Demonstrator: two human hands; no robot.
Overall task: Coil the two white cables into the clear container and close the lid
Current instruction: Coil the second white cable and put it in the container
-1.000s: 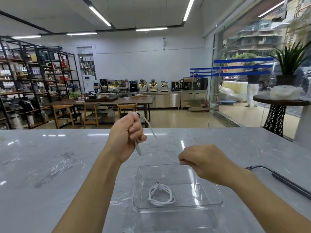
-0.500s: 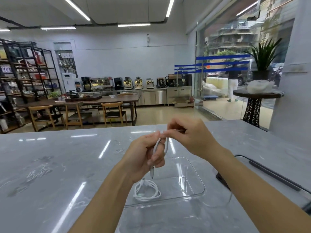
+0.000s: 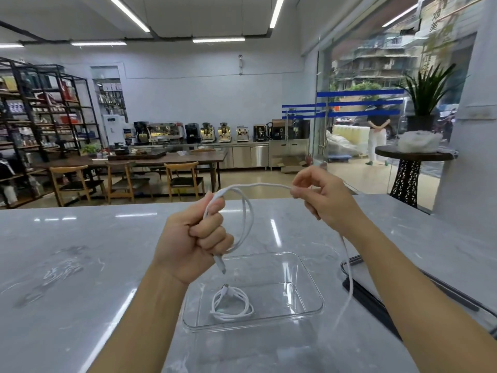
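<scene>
A clear rectangular container (image 3: 309, 314) stands open on the marble counter in front of me. One white cable (image 3: 231, 305) lies coiled on its bottom. My left hand (image 3: 192, 238) is raised above the container's left side and grips a loop of the second white cable (image 3: 246, 216), whose plug hangs down below the fist. My right hand (image 3: 322, 197) pinches the same cable farther along, up and to the right. From there the cable's free length drops past my right forearm to the counter.
A lid with a dark rim (image 3: 360, 275) lies on the marble counter (image 3: 80, 265) to the right of the container, partly hidden by my right arm. Beyond the counter are wooden tables, chairs and shelves. A glass wall and a plant stand are at the right.
My hands have risen and drawn apart. A wide loop of the second cable now hangs from my left hand, and my right hand has slid out along the cable to the right.
</scene>
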